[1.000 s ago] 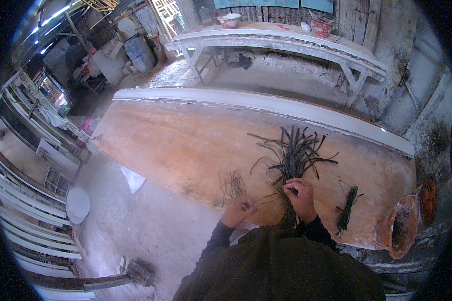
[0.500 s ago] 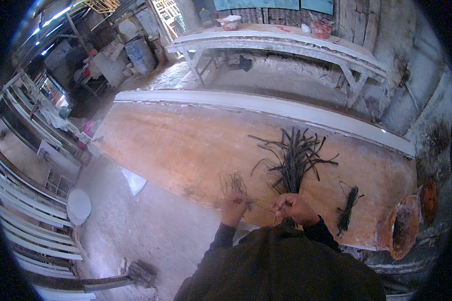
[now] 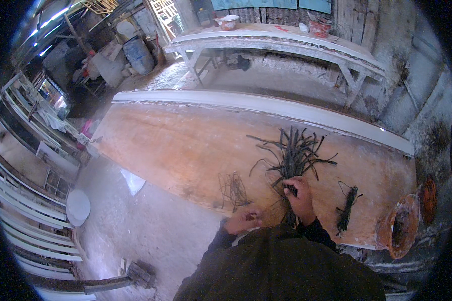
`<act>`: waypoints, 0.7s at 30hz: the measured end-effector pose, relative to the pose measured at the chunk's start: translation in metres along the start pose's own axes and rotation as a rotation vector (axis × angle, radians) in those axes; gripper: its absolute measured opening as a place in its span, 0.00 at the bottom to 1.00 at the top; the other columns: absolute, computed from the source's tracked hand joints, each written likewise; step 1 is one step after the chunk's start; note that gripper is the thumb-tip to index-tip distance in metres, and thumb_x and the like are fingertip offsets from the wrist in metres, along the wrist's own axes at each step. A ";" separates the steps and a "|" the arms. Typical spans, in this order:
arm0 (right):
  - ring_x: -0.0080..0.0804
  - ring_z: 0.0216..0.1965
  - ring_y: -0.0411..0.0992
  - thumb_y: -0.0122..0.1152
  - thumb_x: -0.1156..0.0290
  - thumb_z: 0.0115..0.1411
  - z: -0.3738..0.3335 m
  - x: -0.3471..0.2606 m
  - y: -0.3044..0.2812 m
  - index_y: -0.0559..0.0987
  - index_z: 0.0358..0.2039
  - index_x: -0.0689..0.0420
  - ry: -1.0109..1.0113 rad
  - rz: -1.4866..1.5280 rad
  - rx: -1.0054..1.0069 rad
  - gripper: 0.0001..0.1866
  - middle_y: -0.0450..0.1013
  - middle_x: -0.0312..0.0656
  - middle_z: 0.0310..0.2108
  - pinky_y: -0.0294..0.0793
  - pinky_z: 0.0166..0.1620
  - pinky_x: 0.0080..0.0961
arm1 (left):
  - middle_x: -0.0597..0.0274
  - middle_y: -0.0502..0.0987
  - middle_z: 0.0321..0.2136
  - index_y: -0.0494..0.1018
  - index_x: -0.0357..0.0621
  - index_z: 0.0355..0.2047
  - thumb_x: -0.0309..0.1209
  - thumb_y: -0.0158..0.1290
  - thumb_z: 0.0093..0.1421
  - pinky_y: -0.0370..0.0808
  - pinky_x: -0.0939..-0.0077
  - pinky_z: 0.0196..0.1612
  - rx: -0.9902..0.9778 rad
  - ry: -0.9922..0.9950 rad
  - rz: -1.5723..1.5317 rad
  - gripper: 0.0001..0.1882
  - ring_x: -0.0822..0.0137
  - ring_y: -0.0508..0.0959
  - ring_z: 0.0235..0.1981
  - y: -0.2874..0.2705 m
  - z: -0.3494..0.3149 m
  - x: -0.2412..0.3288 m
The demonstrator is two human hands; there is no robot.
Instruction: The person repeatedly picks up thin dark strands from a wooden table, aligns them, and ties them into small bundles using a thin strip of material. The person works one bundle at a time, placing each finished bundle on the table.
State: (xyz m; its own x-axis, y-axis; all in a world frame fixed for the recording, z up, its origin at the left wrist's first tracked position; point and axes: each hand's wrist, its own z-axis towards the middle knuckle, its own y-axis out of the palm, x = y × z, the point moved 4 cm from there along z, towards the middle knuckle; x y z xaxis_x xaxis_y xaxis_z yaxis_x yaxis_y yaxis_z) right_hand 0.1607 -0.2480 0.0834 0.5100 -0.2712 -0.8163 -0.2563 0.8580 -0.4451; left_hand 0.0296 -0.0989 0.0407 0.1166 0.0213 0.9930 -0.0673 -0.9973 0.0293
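Observation:
On the wooden tabletop a large bundle of dark, flat strips (image 3: pixel 296 156) lies with its loose ends fanned toward the far side. My right hand (image 3: pixel 301 199) is at the narrow middle of this bundle, fingers curled in a pinch against it; whether it grips strips or a thin wire there is hard to make out. Lower left, my left hand (image 3: pixel 244 220) hovers at the table's near edge with curled fingers, and anything in them is too small to name. Just beyond it sits a loose tangle of thin wire (image 3: pixel 233 188). A smaller dark bundle (image 3: pixel 347 208) lies right of my right hand.
The long wooden table (image 3: pixel 176 143) carries a white moulding (image 3: pixel 256 108) along its far edge. A crusted orange basin (image 3: pixel 404 227) stands at its right end. Beyond is a white-stained bench (image 3: pixel 271 40) with bowls. White slats (image 3: pixel 32 220) are stacked at left, beside a round white lid (image 3: pixel 79 206).
My right hand has moved up and forward onto the bundle's middle. My left hand has drawn slightly back and right, away from the wire tangle. The hands are farther apart.

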 end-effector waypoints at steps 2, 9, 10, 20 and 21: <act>0.28 0.35 0.64 0.60 0.78 0.41 -0.001 0.002 0.000 0.74 0.23 0.59 -0.075 -0.035 -0.065 0.06 0.67 0.38 0.28 0.61 0.40 0.21 | 0.68 0.70 0.22 0.68 0.43 0.24 0.26 0.52 0.49 0.66 0.84 0.30 0.200 -0.030 0.067 0.03 0.77 0.69 0.26 -0.020 0.000 -0.007; 0.32 0.40 0.64 0.59 0.70 0.47 -0.009 -0.031 0.004 0.76 0.25 0.60 0.124 0.499 -0.821 0.07 0.69 0.41 0.36 0.61 0.44 0.25 | 0.64 0.73 0.19 0.69 0.40 0.23 0.26 0.52 0.47 0.69 0.82 0.26 0.710 -0.078 0.125 0.03 0.75 0.72 0.23 -0.051 -0.012 0.020; 0.32 0.41 0.64 0.58 0.70 0.47 -0.010 -0.042 0.004 0.76 0.25 0.60 0.143 0.545 -0.906 0.07 0.69 0.41 0.36 0.61 0.45 0.26 | 0.64 0.73 0.19 0.69 0.40 0.23 0.26 0.52 0.47 0.69 0.82 0.26 0.734 -0.076 0.167 0.03 0.75 0.72 0.22 -0.052 -0.012 0.022; 0.30 0.39 0.66 0.59 0.73 0.46 -0.021 -0.016 0.004 0.75 0.22 0.59 0.147 0.743 -0.893 0.04 0.71 0.38 0.27 0.61 0.45 0.27 | 0.66 0.71 0.16 0.71 0.40 0.21 0.26 0.56 0.44 0.67 0.81 0.24 0.625 -0.074 0.075 0.05 0.74 0.70 0.19 -0.029 0.000 0.004; 0.29 0.37 0.67 0.60 0.74 0.44 -0.026 -0.001 0.004 0.75 0.21 0.59 0.244 0.669 -0.874 0.04 0.71 0.37 0.26 0.62 0.43 0.26 | 0.66 0.71 0.16 0.71 0.39 0.21 0.27 0.56 0.44 0.67 0.80 0.24 0.618 -0.011 0.113 0.06 0.73 0.70 0.19 -0.029 0.002 -0.006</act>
State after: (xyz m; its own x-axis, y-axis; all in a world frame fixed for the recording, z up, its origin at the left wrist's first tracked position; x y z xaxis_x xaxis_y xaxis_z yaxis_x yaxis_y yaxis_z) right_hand 0.1375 -0.2553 0.0727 -0.0956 -0.0315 -0.9949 -0.9539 0.2885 0.0825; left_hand 0.0326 -0.0706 0.0338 0.1529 -0.0837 0.9847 0.5051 -0.8498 -0.1507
